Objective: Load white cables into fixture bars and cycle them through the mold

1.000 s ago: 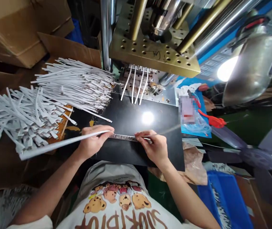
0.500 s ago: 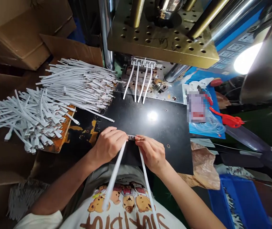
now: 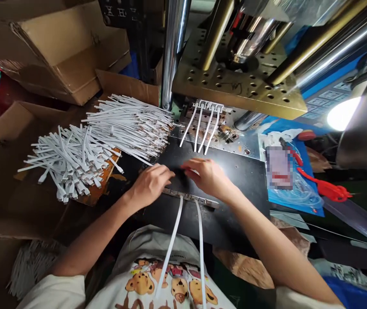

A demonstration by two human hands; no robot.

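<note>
My left hand (image 3: 153,182) is over the left end of a narrow metal strip fixture (image 3: 207,201), its fingers loosely bent and nothing visible in them. My right hand (image 3: 207,175) hovers above the black work plate (image 3: 241,180), thumb and fingers slightly apart, also with nothing visible in it. Two white flat cables, a left one (image 3: 174,238) and a right one (image 3: 200,240), have their ends at the strip's slots and trail toward my shirt. By my left hand lies the tip of another white cable, coming from the pile of cables (image 3: 131,126).
Ahead stands a press with a brass-coloured plate (image 3: 235,92); several white cables (image 3: 207,126) sit in its lower die. A second cable heap (image 3: 74,159) lies at left near cardboard boxes (image 3: 64,51). At right are red-handled cutters (image 3: 328,186) and a lit lamp (image 3: 344,113).
Both hands have let go of the two cables at the strip and moved up and away from it. The view has shifted, showing more of the left side.
</note>
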